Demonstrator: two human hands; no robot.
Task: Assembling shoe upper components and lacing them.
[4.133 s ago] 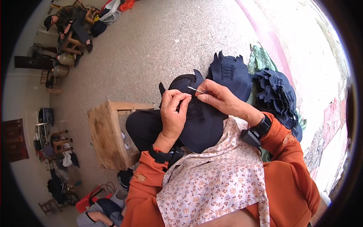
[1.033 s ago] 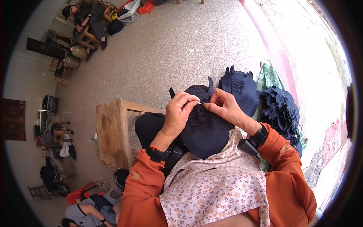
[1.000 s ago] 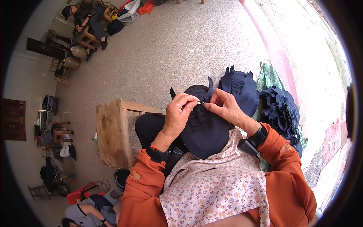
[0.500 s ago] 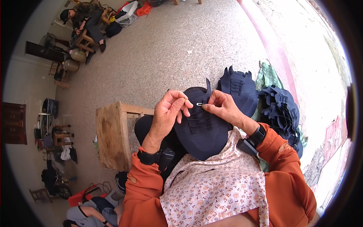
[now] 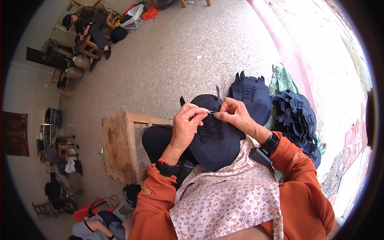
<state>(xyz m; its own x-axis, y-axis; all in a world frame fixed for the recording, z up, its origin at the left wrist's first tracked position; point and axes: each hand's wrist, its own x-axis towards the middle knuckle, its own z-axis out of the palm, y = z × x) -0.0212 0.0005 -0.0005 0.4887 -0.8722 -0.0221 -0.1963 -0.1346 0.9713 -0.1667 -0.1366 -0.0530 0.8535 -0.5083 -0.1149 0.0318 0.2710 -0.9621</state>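
A dark navy shoe upper (image 5: pixel 214 150), laced across its middle with thin black cord, lies over my lap. Above its upper lacing, a small pale metal loop (image 5: pixel 211 112) shows between my two hands. My right hand (image 5: pixel 236 112) pinches the loop's right end between thumb and forefinger. From the other side, my left hand (image 5: pixel 187 122) is closed in a pinch, thumb and forefinger at the loop's left end. Whatever sits between those left fingertips is too small to make out. A narrow dark strap (image 5: pixel 218 93) stands up from the upper's far edge.
More shoe uppers (image 5: pixel 251 98) lie ahead to the right, and a bundled stack (image 5: pixel 298 120) of them rests on green sacking (image 5: pixel 283 82). A wooden stool (image 5: pixel 120 146) stands at my left. One person (image 5: pixel 94 30) sits far left; another (image 5: pixel 100 226) is at lower left.
My left hand has moved right and slightly down, bringing its pinched fingertips to the metal loop. My right hand has stayed nearly still, holding the loop.
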